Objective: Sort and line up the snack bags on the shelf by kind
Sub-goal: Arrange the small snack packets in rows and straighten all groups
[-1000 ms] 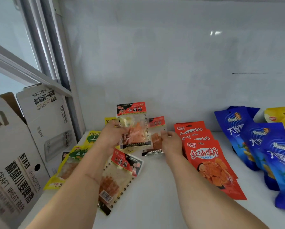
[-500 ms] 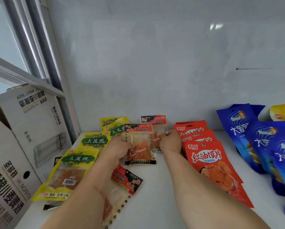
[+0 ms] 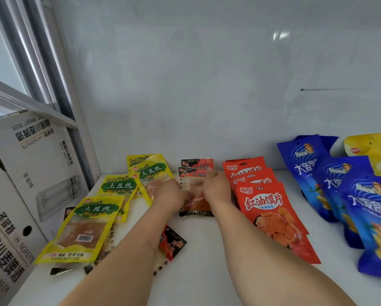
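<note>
The front clear red-topped bag (image 3: 196, 195) is pinched at both sides by the left hand (image 3: 169, 195) and right hand (image 3: 216, 188) near the shelf (image 3: 207, 272) back edge; the 2 overlapped bags could be skewed if slid.

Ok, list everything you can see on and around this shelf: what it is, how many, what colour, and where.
yellow-green snack bags: at least four, overlapping, shelf's left side
clear bags with red-black headers: two stacked at the back middle, at least one more under the left forearm
red snack bags: three, overlapping row, right of middle
blue snack bags: at least three, standing at the right
yellow bag: one seen, far right rear
cardboard boxes: two, white, printed, left of the shelf
shelf: white
left hand: on the front clear bag
right hand: on the same bag
</note>
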A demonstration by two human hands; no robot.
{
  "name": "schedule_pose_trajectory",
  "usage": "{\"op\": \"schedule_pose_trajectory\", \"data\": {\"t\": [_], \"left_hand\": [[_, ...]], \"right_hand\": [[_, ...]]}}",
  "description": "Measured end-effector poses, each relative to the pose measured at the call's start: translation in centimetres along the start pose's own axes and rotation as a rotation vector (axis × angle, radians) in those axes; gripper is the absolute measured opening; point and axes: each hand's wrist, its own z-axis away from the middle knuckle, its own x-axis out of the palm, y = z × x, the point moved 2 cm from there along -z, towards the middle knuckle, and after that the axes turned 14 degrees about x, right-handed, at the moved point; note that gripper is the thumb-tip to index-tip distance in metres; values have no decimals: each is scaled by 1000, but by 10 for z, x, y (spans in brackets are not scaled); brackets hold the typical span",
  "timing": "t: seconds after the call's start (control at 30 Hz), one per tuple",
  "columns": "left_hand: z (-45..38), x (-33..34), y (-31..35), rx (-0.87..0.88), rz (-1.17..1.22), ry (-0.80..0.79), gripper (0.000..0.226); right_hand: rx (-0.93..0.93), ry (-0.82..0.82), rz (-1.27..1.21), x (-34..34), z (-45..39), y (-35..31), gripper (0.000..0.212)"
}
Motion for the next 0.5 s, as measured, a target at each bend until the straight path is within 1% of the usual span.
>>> {"op": "schedule_pose_trajectory", "data": {"t": [0.07, 0.1, 0.13, 0.17, 0.23, 0.27, 0.37, 0.43, 0.5], "left_hand": [[3, -2, 5, 19, -110, 11, 29], [4, -3, 7, 32, -140, 13, 29], [5, -4, 9, 40, -170, 16, 32], [6, -6, 9, 48, -200, 27, 38], [8, -10, 10, 70, -255, 71, 48], [10, -13, 10, 79, -279, 93, 49], [21, -25, 11, 101, -391, 132, 42], [33, -35, 10, 142, -503, 165, 34], [47, -47, 4, 175, -601, 196, 32]], "right_hand": [[-13, -3, 18, 1, 4, 0, 43], [-33, 0, 55, 1, 5, 0, 47], [-51, 7, 112, 2, 6, 0, 51], [-64, 17, 166, 3, 7, 0, 50], [-113, 30, 282, -1, 15, -1, 44], [-145, 32, 343, -4, 20, -2, 44], [-251, 63, 470, -7, 32, -2, 48], [-344, 61, 497, -3, 43, -1, 46], [-431, 68, 518, 3, 56, 2, 42]]}}
